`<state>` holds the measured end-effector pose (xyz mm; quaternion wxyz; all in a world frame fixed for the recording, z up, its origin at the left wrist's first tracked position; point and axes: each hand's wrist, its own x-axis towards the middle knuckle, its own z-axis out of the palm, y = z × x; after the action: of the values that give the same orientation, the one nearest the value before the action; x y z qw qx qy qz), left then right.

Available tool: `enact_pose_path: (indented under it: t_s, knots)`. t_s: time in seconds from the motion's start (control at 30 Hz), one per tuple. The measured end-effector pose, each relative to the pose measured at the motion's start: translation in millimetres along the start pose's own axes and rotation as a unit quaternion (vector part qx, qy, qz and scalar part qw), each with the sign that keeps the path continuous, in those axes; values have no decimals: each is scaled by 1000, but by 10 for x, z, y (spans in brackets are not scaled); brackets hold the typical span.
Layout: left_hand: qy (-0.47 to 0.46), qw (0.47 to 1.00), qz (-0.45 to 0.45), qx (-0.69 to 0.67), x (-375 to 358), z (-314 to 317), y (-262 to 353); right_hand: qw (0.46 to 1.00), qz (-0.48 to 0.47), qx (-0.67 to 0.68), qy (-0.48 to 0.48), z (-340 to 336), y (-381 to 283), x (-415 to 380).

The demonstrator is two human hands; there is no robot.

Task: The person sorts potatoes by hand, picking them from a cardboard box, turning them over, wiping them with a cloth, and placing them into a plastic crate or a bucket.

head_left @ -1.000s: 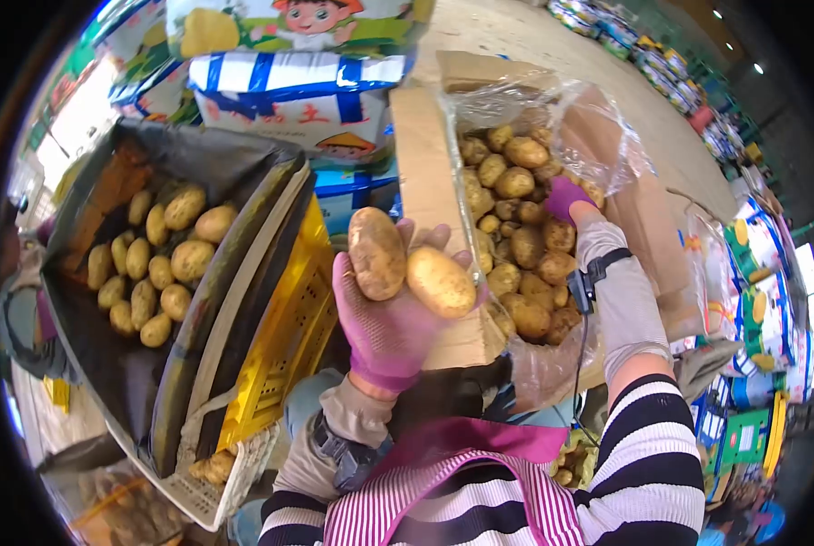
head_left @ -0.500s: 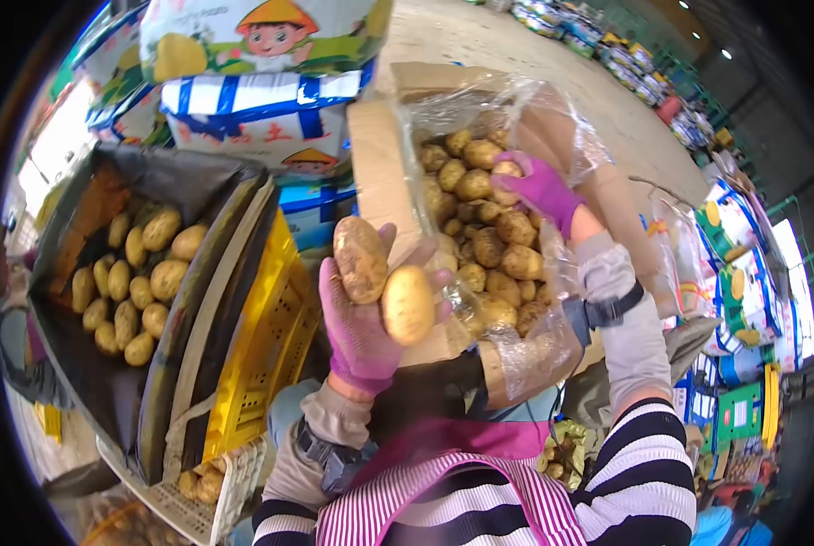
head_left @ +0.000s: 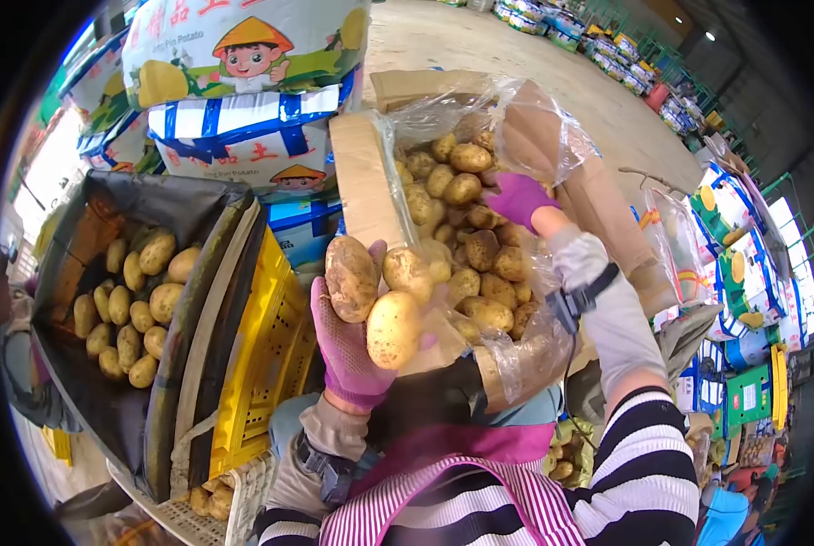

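In its upturned palm my left hand (head_left: 357,350), in a purple glove, cradles several potatoes: a long brown potato (head_left: 351,278), a paler yellow potato (head_left: 393,329) and another potato (head_left: 407,275) by the fingers. The cardboard box (head_left: 371,196), lined with clear plastic, is full of loose potatoes (head_left: 462,188). Over its right half reaches my right hand (head_left: 522,200), also gloved in purple. Its fingers are apart, tips down at the potatoes, with nothing visible held in them.
On the left, a dark lined bin (head_left: 70,364) holds potatoes, beside a yellow crate (head_left: 261,355). Printed potato cartons (head_left: 243,55) are stacked behind. A white basket (head_left: 252,496) with potatoes stands low at the left. More packages (head_left: 725,246) line the right side.
My left hand now carries one more potato near its fingers. My right hand no longer shows the potato it held and sits lower over the box. The view has shifted slightly.
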<state>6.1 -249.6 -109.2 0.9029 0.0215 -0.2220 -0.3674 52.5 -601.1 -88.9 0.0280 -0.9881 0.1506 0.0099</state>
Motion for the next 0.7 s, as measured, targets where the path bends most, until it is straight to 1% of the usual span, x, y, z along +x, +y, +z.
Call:
enact_pose_path:
  t_s: [0.03,0.07,0.1,0.13,0.2,0.23,0.33,0.37,0.4,0.43,0.47,0.53,0.6,0.67,0.7]
  knots:
    - [67,994,15,85,-11,29,9,999,35,-40,-1,73,148,117]
    - [77,997,13,18,16,2,40,995,67,-80,0,139,279,268]
    - [88,995,13,-49,44,-24,71,988,85,-123,34,327,484,476]
    - [92,994,13,-64,51,-38,88,979,107,-163,67,536,655,669]
    - [99,990,12,-99,57,-30,106,971,136,-191,55,681,744,996]
    - [109,991,-23,-68,56,-48,149,966,152,-205,49,750,767,1096]
    - [109,984,10,-141,58,-102,135,969,134,-205,39,550,695,1056]
    - [58,994,-35,-86,48,-151,171,982,162,-100,-20,402,666,986]
    - [76,994,-20,-78,58,-125,154,979,187,7,-76,198,603,897]
    - [94,993,-7,-68,49,-80,139,962,209,116,-131,7,525,776]
    - [111,992,6,-56,52,-43,126,956,179,203,-114,-164,447,585]
    - [124,990,-9,-62,62,7,91,918,112,372,-75,-433,293,67]
    - [161,985,-18,-54,19,143,30,897,75,424,-103,-622,125,-269]
    - [132,982,-46,-127,38,141,-90,843,-56,524,-110,-799,-382,-927]
    - [124,979,-43,-155,25,182,-140,845,-87,516,-114,-825,-565,-1155]
